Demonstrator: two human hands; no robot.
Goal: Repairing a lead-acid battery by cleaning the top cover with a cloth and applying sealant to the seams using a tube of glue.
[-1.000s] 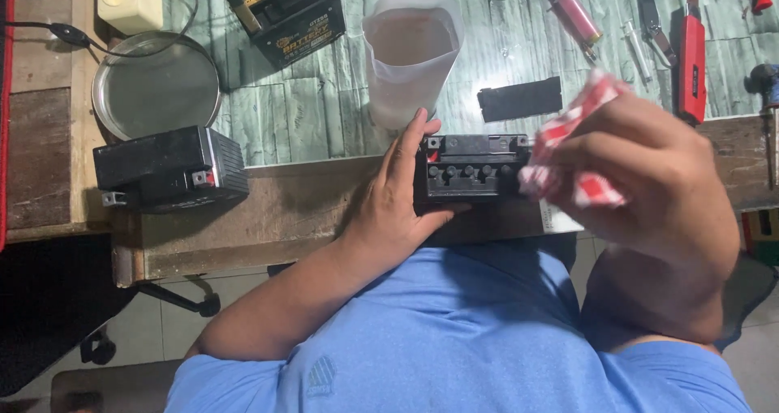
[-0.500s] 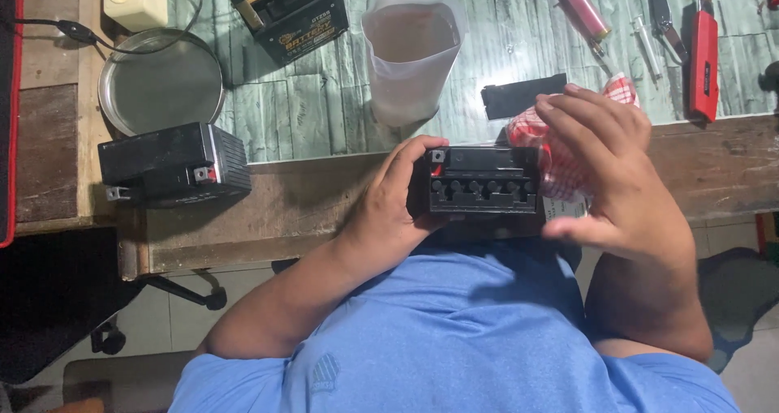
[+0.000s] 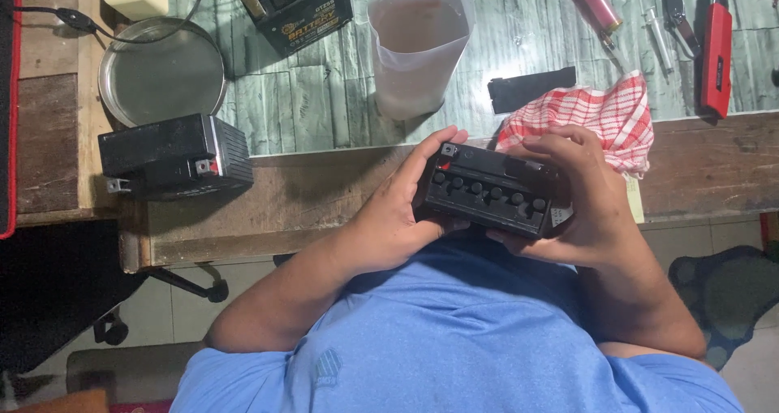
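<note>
Head view: both hands clasp a small black battery at the near edge of the wooden bench, left hand on its left end, right hand wrapped round its right. A red checked cloth lies just beyond; a plastic jug stands farther off.

Small black battery: rectangular block, matt black casing, top face turned up toward the camera. Top face carries a row of six round filler ports, running left to right, and a small terminal at its upper left corner. A pale label shows at its lower right end. Pose: slightly tilted, right end lower. Position: held just over the near edge of the wooden worktop, not resting on it.
</note>
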